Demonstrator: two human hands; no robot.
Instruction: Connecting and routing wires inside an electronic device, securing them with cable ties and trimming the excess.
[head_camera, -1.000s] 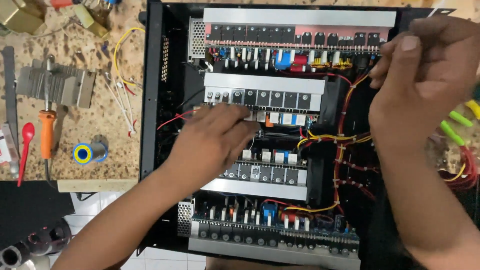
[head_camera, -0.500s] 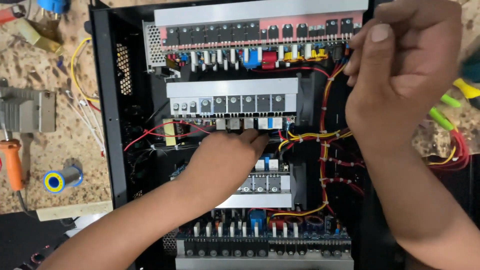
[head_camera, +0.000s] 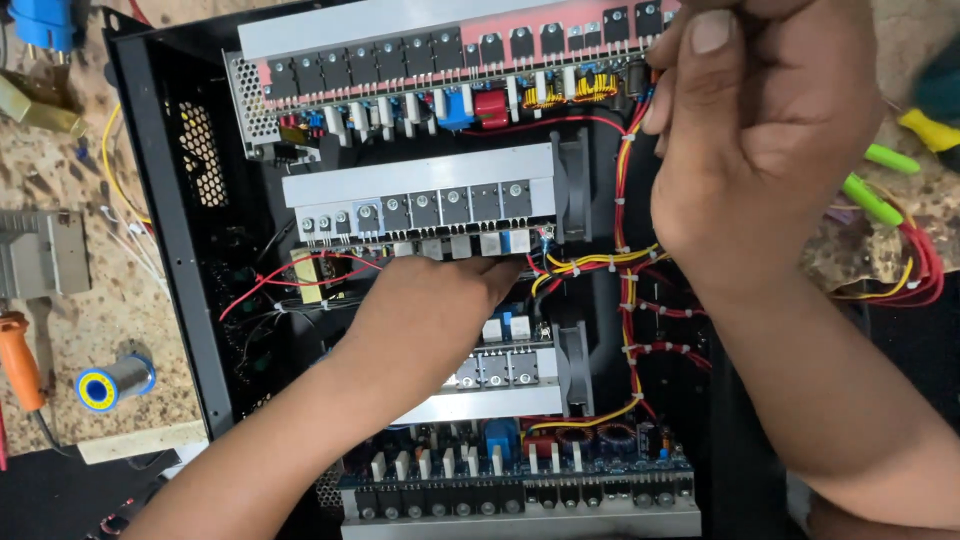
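Note:
An open black amplifier chassis (head_camera: 170, 230) holds several circuit boards with aluminium heat sinks. My left hand (head_camera: 430, 310) reaches into its middle, fingertips against the row of small white and blue components (head_camera: 500, 243) under the middle heat sink (head_camera: 420, 180). What the fingertips grip, if anything, is hidden. My right hand (head_camera: 770, 130) is raised close to the camera over the chassis's upper right, fingers curled tight with the thumb pressed on them. A red and yellow wire bundle (head_camera: 628, 290) runs down just below it. The fist hides whatever is in it.
On the speckled bench to the left lie a solder spool (head_camera: 112, 380), an orange-handled tool (head_camera: 20, 360), a grey finned heat sink (head_camera: 42, 252) and a blue part (head_camera: 40, 22). To the right are green-handled tools (head_camera: 872, 200) and loose red and yellow wires (head_camera: 915, 270).
The view has closed in on the chassis and shifted right. My left hand stays at the middle board. My right hand has come nearer the camera and closed tighter.

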